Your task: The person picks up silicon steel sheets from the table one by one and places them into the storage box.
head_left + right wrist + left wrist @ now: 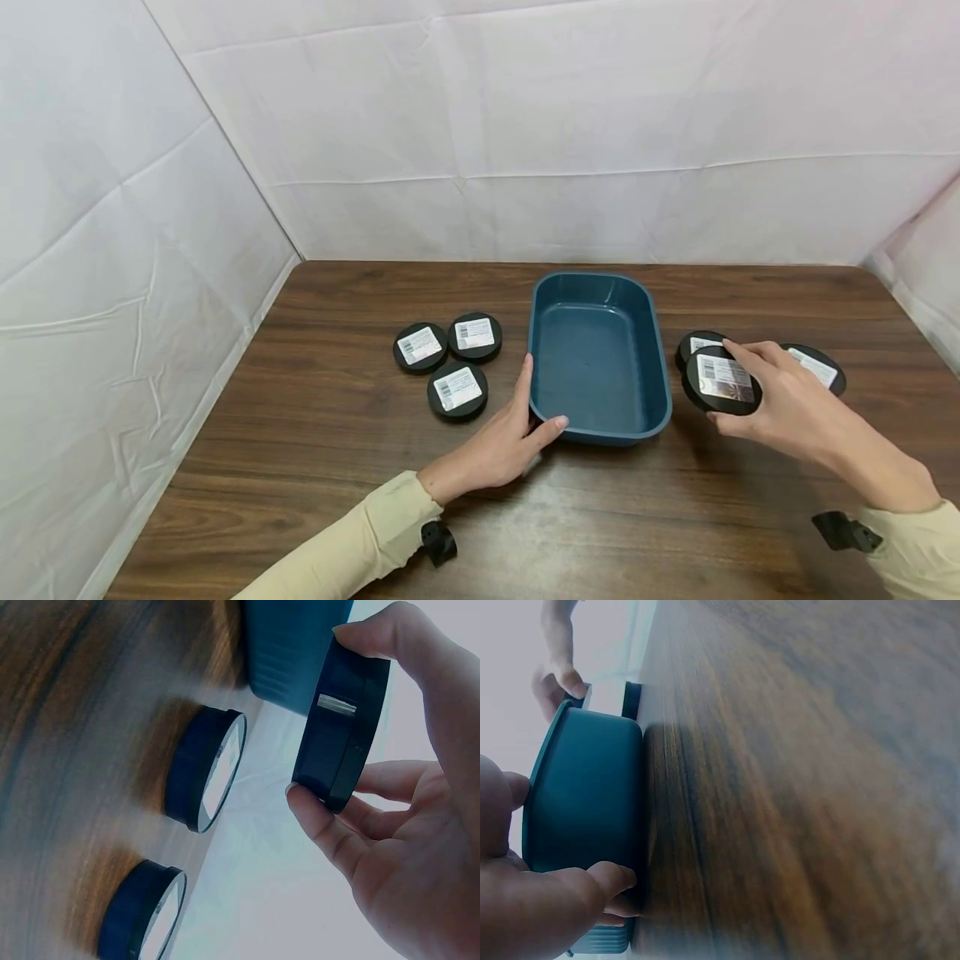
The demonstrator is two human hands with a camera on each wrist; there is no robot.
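Observation:
My right hand (802, 408) pinches a flat, round black container (723, 402) by its edge, with thumb and fingers on opposite sides. A white barcode label covers its top. In the right wrist view, this container (337, 735) is raised above the table, tilted, a silvery strip on its side. Two similar containers lie beneath and beside the hand, one partly covered (697, 342), the other at the right (819, 367). My left hand (498, 446) holds the near left corner of a blue plastic tub (596, 358), thumb at the front rim, fingers along the left wall.
Three more labelled black containers, at the back left (420, 347), the back right (475, 337) and in front (457, 392), lie close together left of the tub. The wooden table (337, 417) meets white cloth walls (525, 217) at its back and sides.

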